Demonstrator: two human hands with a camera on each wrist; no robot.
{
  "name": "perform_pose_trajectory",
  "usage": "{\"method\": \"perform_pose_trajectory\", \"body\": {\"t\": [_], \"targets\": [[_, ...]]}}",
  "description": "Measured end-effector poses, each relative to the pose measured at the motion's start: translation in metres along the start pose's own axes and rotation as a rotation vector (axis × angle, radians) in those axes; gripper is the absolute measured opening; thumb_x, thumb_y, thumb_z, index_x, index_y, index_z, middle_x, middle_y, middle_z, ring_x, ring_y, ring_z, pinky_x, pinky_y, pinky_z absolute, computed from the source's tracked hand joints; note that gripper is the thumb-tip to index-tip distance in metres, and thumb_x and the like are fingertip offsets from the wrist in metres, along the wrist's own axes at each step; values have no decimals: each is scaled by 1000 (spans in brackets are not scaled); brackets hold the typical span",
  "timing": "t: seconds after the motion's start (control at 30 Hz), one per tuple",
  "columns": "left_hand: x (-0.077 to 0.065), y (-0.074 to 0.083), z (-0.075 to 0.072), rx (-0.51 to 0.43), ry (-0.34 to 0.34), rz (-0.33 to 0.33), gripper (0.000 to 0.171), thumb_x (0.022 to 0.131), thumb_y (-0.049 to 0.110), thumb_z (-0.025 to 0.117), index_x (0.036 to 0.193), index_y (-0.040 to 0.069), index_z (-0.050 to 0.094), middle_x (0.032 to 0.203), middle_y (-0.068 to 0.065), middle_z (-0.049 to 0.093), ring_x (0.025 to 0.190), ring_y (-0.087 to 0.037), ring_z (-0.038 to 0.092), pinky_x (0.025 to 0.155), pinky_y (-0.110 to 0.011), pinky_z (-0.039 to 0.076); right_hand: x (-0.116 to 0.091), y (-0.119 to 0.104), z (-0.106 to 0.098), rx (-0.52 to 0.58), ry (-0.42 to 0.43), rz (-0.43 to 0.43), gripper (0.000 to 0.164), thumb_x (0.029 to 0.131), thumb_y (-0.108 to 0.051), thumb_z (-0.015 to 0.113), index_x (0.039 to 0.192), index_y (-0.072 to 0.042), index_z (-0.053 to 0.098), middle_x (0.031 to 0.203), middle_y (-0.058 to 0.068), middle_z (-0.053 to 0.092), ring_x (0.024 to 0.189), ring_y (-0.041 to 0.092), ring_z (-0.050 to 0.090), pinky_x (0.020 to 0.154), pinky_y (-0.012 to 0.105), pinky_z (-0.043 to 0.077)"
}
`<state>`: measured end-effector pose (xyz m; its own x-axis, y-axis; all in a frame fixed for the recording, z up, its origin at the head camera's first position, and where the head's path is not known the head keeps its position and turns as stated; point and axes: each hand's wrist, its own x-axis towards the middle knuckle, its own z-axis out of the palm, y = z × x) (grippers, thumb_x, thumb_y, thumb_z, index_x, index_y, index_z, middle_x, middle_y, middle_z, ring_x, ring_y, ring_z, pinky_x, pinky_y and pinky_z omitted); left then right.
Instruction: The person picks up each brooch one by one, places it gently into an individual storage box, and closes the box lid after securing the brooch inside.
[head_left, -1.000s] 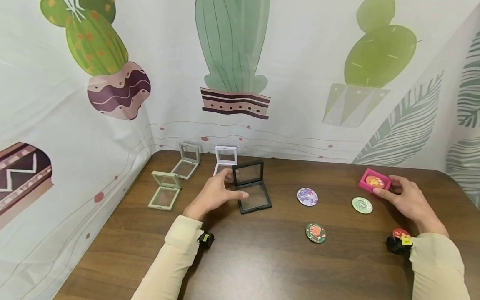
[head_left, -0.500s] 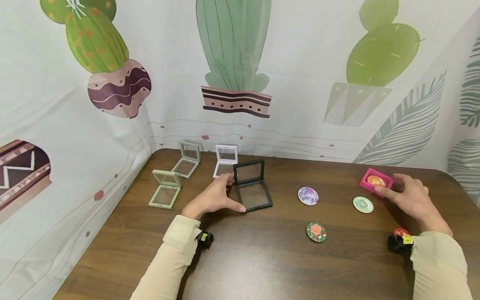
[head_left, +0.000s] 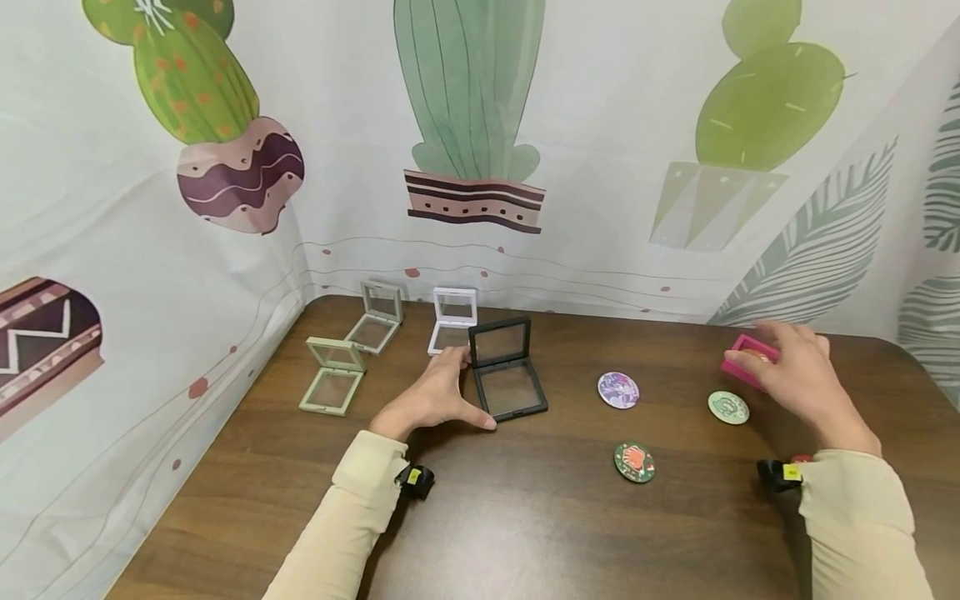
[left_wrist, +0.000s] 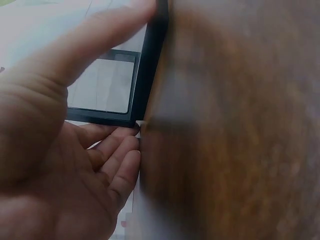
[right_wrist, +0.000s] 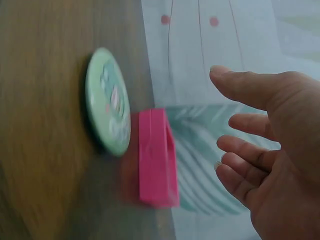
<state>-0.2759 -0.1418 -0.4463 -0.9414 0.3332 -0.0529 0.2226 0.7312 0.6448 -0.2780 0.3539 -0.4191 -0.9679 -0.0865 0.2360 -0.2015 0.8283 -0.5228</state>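
Note:
My left hand [head_left: 429, 395] grips the left side of a black hinged display frame [head_left: 538, 393], its lid standing up from the flat base. In the left wrist view the thumb [left_wrist: 95, 42] lies on the frame's front corner and the other fingers are behind the raised lid. My right hand [head_left: 806, 383] hovers above a small pink square box [right_wrist: 152, 160], fingers spread and apart from it. An orange badge in the box is mostly hidden by the hand in the head view. A pale green round badge [head_left: 728, 407] lies just in front of the box.
Purple [head_left: 618, 390] and dark green [head_left: 634, 462] badges lie mid-table; a red badge [head_left: 802, 458] is partly hidden by the right wrist. Light green [head_left: 332, 392], grey [head_left: 375, 333] and white [head_left: 454, 306] frames stand opened at back left. A printed cloth [head_left: 600, 250] hangs behind the table.
My right hand has let go of the pink box and risen above it. My left thumb has come from over the black frame's base to its front edge, and the frame has turned slightly.

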Motion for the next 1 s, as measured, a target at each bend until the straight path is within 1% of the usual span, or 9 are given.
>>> {"method": "perform_pose_trajectory", "body": {"t": [0.07,0.2,0.27,0.37,0.47,0.53,0.6,0.8,1.0], "targets": [[0,0,0,-1,-1,0,123,65,36,104,156,-11,35,146,-21,50,139,-35,43,117,-48,40,2,-7,2,8,-4,-10,64,100,-26,76,142,15,49,134,43,48,122,62,32,89,66,31],[-1,1,0,-10,0,-1,122,66,35,104,156,-10,36,146,-21,50,139,-35,43,117,-48,40,4,-18,5,6,-47,-10,67,101,-30,75,143,15,47,139,42,43,128,65,28,98,75,32],[-1,1,0,-15,1,-2,121,66,35,104,156,-10,36,146,-21,50,139,-35,43,117,-48,40,5,-24,9,-2,-60,-19,67,101,-30,76,143,15,48,136,40,46,130,65,30,101,76,32],[-1,1,0,-21,5,-1,121,66,35,104,155,-10,37,145,-21,50,138,-35,44,116,-48,41,7,-32,14,-9,-89,-31,68,100,-30,77,143,14,49,129,37,49,126,61,35,99,77,33],[-1,1,0,-28,7,-2,120,66,35,104,155,-10,37,144,-21,51,137,-35,44,116,-48,41,8,-39,21,-12,-128,-50,70,99,-31,78,145,14,49,132,36,49,121,57,46,96,73,40],[-2,2,0,-32,6,-4,120,66,34,104,155,-10,37,144,-20,51,137,-35,44,116,-48,41,9,-42,26,-19,-157,-60,72,99,-33,79,146,13,49,138,37,49,121,57,51,98,74,42],[-2,2,-1,-39,6,-5,120,66,34,104,155,-10,37,145,-21,50,138,-35,43,116,-48,40,10,-46,30,-26,-174,-71,71,99,-34,79,146,11,50,140,37,49,118,55,55,95,71,47],[-3,3,-2,-56,2,-7,117,67,33,104,154,-10,38,145,-21,50,138,-35,43,116,-49,40,11,-57,42,11,-218,-105,70,97,-31,81,144,11,52,142,37,50,128,55,50,103,71,41],[-2,1,-1,-54,3,-7,112,67,33,104,151,-8,42,143,-20,51,136,-35,44,115,-49,42,9,-69,55,20,-250,-140,64,95,-27,83,141,10,57,136,33,56,125,54,57,103,69,45]]}}
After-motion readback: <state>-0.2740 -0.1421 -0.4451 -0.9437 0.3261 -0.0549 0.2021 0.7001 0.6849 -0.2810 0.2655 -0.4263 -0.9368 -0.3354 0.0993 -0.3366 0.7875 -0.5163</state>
